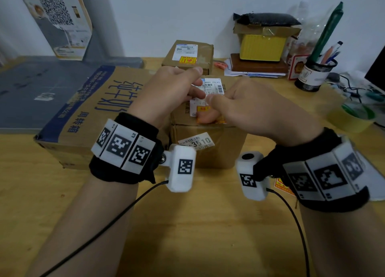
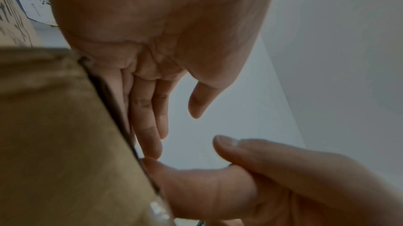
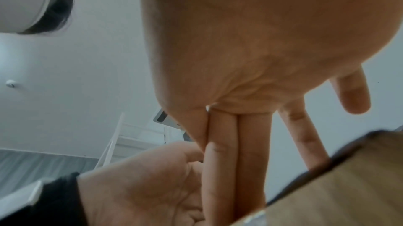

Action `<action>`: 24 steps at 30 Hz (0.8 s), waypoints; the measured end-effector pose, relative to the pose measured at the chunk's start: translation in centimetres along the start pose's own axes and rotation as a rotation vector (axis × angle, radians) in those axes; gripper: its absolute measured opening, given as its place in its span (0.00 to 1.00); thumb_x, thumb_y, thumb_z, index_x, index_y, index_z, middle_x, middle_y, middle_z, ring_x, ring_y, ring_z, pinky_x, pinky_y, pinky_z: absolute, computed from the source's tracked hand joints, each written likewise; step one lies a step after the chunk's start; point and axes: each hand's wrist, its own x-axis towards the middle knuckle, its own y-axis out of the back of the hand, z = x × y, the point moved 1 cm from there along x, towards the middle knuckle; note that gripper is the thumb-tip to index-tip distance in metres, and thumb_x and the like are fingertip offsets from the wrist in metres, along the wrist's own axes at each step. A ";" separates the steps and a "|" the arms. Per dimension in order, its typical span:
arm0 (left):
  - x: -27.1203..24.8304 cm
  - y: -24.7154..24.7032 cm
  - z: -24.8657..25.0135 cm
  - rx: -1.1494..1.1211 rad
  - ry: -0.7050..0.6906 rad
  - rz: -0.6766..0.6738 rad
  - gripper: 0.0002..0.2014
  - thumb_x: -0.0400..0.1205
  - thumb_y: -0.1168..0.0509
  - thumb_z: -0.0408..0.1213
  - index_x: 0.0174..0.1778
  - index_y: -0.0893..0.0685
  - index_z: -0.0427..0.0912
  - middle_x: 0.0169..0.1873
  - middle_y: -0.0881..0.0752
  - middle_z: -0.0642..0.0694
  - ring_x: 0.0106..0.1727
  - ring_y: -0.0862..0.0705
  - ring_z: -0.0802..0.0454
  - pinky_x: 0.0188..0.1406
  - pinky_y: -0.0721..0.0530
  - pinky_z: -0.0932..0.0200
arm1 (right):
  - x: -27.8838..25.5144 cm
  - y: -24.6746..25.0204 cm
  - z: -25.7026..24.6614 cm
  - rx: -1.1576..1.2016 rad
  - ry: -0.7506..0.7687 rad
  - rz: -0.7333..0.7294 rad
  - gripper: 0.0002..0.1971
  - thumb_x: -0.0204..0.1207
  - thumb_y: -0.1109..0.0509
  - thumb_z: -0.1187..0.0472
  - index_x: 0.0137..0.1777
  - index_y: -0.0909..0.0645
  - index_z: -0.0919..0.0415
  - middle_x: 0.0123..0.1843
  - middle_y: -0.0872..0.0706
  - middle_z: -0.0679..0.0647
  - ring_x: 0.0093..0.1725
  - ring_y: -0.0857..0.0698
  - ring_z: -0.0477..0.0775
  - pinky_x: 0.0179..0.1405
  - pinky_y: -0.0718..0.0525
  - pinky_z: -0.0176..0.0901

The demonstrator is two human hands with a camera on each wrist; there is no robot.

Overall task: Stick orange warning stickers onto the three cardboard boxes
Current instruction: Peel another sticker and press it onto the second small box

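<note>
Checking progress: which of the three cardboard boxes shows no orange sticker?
The big blue-printed box on the left. The far small box wears one; the middle box has one under the hands.

Under the right hand [image 1: 256,107] most of an orange sticker [image 1: 210,118] is covered, so only its edges show on top of the middle box [image 1: 208,149]. The print on the shipping label [image 1: 212,87] between the two hands is too small to read. Both wrist views cut off that box at their edges and blur it.
</note>
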 end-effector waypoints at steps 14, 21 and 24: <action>0.2 -0.1 -0.3 0.013 -0.004 -0.008 0.16 0.83 0.34 0.51 0.45 0.10 0.42 0.33 0.05 0.47 0.50 0.07 0.51 0.66 0.14 0.48 | -0.4 0.1 -0.1 -0.029 -0.100 0.025 0.26 0.90 0.46 0.47 0.47 0.05 0.45 0.17 0.22 0.27 0.42 0.27 0.47 0.68 0.31 0.59; 0.2 -0.2 -0.3 0.051 -0.012 -0.018 0.16 0.83 0.35 0.53 0.44 0.10 0.45 0.34 0.05 0.48 0.52 0.08 0.52 0.68 0.16 0.46 | -0.4 0.3 -0.1 -0.086 -0.111 0.065 0.24 0.86 0.43 0.48 0.44 0.08 0.57 0.39 0.15 0.51 0.49 0.22 0.53 0.63 0.29 0.59; 0.3 -0.3 -0.5 0.074 -0.022 -0.021 0.16 0.81 0.35 0.55 0.44 0.10 0.46 0.35 0.05 0.49 0.53 0.08 0.52 0.68 0.16 0.45 | -0.5 0.1 0.1 -0.134 -0.114 0.070 0.24 0.88 0.45 0.46 0.51 0.06 0.51 0.54 0.11 0.49 0.70 0.26 0.58 0.75 0.37 0.68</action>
